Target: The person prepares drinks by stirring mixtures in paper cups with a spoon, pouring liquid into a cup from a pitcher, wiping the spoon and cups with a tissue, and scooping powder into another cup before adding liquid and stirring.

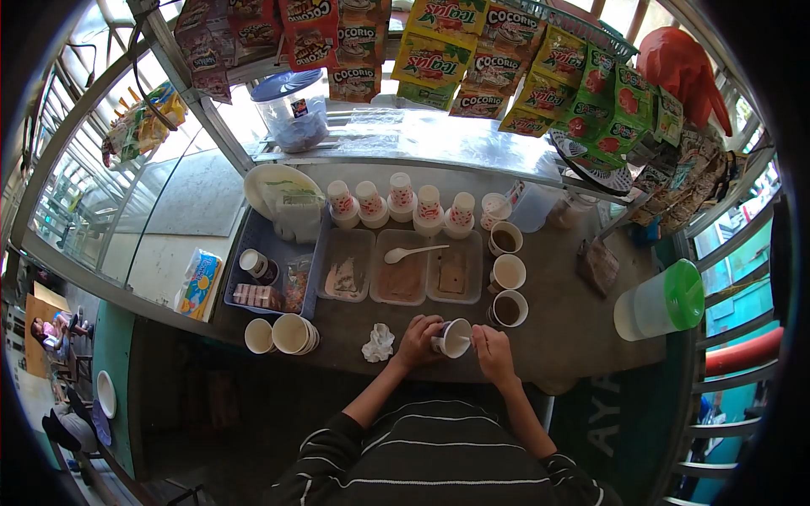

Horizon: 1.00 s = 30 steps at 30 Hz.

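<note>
My left hand [418,344] is closed around a paper cup [450,344] with pale contents, tilted toward me near the counter's front edge. Pinched in my right hand [495,352] is a thin light-coloured utensil [465,338] that reaches into that cup; its lower end is hidden. Just beyond my right hand stand three filled cups: a dark drink [509,310], a paler one [509,274] and another brown one [505,242]. A white plastic spoon [413,251] lies across a tub of brown powder [402,291]. Crumpled white tissue [378,343] sits left of my left hand.
Tubs of pale powder [346,282] and brown powder [455,282] flank the middle one. Upside-down cup stacks [401,194] stand behind. A blue basket [314,261], stacked cups [292,334] and a green-lidded pitcher [650,308] surround the workspace; sachets [498,72] hang overhead.
</note>
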Tool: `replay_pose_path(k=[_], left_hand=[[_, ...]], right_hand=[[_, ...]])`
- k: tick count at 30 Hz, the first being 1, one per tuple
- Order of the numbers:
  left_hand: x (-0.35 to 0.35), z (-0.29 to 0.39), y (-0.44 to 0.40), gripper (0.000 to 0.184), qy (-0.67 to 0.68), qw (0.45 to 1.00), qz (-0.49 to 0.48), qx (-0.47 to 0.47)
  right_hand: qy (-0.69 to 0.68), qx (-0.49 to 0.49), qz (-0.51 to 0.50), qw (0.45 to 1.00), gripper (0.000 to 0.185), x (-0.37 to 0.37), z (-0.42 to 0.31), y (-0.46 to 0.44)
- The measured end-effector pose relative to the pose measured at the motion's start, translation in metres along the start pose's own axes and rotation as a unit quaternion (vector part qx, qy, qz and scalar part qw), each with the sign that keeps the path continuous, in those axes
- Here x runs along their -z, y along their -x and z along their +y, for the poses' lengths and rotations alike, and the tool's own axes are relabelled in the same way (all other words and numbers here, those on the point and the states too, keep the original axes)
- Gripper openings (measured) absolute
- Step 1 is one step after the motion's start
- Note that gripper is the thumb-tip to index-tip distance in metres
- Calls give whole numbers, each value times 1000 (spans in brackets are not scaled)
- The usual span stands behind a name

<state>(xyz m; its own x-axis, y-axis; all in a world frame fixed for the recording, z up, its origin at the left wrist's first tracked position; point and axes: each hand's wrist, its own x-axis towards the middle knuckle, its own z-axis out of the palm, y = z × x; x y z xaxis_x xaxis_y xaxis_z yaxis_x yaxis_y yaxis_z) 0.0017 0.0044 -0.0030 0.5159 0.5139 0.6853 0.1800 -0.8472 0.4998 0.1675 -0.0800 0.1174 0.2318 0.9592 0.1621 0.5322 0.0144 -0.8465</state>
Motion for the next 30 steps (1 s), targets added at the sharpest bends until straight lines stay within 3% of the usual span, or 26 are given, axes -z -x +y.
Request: replay_pose_path(k=[2,6,9,12,15,18,21,26,30], left_hand=[[-4,-5,6,82,7,1000,1,-25],[2,3,-4,83,-15,1000,20,-8],[9,12,-10,80,24,999,-29,30],[9,12,-10,74,-57,997,-47,39],[5,7,-9,71,-48,998,-25,13],[2,5,-4,73,-40,999,-9,19],[1,6,-3,75,-23,999,-7,27],[10,14,-9,76,-21,998,-9,64],[0,2,-3,75,-17,999,25,35]], right_hand=[[-70,-67,-44,994,38,1,0,1],[-28,-28,-6,999,39,1,0,-1],[-81,-63,-58,993,40,1,4,0],[-83,-63,-1,995,40,0,2,-1],[-82,-70,-28,994,40,2,1,1],[-74,-58,14,995,39,0,5,2],[-88,-70,-26,993,39,0,7,4],[-83,-51,-2,995,42,-4,0,4],[-34,-36,18,999,41,-3,-1,1]])
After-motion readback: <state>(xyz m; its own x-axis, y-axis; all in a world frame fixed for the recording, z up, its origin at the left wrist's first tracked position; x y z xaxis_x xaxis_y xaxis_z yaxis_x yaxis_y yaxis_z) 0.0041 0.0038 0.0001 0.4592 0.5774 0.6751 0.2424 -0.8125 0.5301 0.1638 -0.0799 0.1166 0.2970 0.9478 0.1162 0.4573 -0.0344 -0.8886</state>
